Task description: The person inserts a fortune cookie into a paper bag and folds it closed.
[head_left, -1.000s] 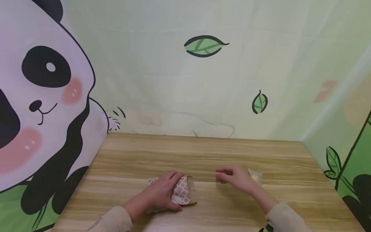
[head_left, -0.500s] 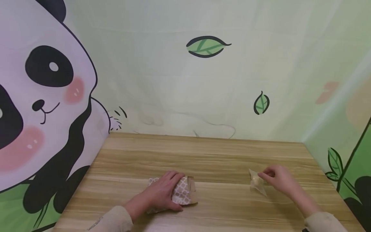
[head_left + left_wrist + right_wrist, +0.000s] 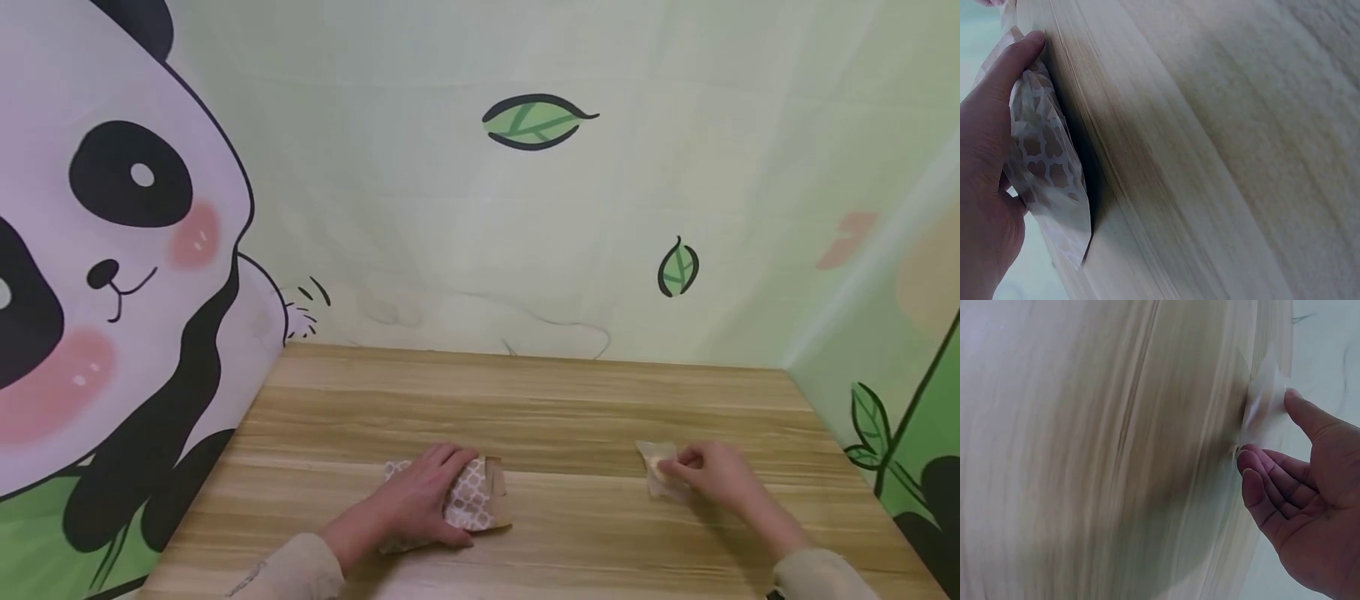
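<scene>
On the left half of the wooden table, my left hand (image 3: 420,500) holds a brown paper bag (image 3: 471,496) with a white lattice pattern. The bag lies flattened, its open end facing right. In the left wrist view, the thumb lies along the crumpled bag (image 3: 1047,156) and the other fingers are mostly hidden behind it. Over on the right, my right hand (image 3: 716,475) pinches a small translucent packet (image 3: 655,452) with something pale yellowish inside. The right wrist view has the thumb against the packet (image 3: 1265,403), fingers curled beneath; the index finger is largely hidden.
The wooden table (image 3: 570,417) reaches back to a pale green fabric wall (image 3: 420,208) printed with leaves. A printed panda (image 3: 150,275) covers the fabric on the left. More printed fabric stands at the right edge.
My right hand has moved right from the middle of the table to the packet and taken hold of it; the packet has shifted slightly. The left hand stays on the bag.
</scene>
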Demonstrator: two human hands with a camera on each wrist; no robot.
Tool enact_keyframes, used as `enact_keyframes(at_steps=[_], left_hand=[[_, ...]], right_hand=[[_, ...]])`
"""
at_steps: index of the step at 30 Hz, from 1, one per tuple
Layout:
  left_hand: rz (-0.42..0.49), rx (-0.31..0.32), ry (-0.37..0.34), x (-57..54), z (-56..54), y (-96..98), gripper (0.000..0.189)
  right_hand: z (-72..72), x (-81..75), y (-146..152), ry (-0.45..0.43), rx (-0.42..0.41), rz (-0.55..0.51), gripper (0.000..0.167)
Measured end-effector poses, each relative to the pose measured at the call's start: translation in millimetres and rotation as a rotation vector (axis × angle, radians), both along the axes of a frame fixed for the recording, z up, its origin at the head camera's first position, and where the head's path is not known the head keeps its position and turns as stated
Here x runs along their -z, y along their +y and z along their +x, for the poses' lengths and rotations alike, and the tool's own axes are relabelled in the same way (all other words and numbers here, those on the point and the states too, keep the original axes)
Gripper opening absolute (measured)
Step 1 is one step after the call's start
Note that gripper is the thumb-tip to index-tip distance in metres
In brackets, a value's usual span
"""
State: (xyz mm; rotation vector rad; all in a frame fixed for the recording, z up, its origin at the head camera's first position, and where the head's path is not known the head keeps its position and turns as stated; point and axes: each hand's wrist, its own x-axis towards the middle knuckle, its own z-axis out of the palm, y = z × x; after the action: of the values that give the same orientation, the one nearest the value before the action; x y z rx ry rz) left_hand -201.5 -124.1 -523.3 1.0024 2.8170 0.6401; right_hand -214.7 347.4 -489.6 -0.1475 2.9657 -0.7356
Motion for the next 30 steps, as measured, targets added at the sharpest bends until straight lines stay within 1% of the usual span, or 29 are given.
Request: enact_keyframes(at_steps=[4, 9, 13, 20, 26, 30], left_hand=[[-0.002, 0.001, 0.004, 0.0, 0.1, -0.2, 0.115], [-0.014, -0.003, 0.001, -0.3, 0.6, 0.0, 0.115], [-0.019, 0.007, 0.005, -1.2, 0.4, 1.5, 0.114], [-0.024, 0.012, 0.000, -1.5, 0.7, 1.4, 0.113], [-0.030, 0.011, -0.001, -1.5, 0.7, 0.8, 0.113], [-0.029, 0.010, 0.001, -2.5, 0.5, 0.5, 0.113]], right_hand=[[-2.7, 2.5, -4.5, -0.021, 0.008, -0.023, 0.045], [-4.3, 5.9, -9.5, -0.077, 0.011, -0.101, 0.044], [-2.2, 9.2, -12.0, -0.089, 0.029, -0.152, 0.041], [1.2, 7.1, -19.8, -0.052, 0.012, -0.202, 0.042], [-0.1, 5.6, -25.6, -0.037, 0.005, -0.267, 0.035], [-2.3, 7.0, -27.7, -0.034, -0.009, -0.339, 0.029]])
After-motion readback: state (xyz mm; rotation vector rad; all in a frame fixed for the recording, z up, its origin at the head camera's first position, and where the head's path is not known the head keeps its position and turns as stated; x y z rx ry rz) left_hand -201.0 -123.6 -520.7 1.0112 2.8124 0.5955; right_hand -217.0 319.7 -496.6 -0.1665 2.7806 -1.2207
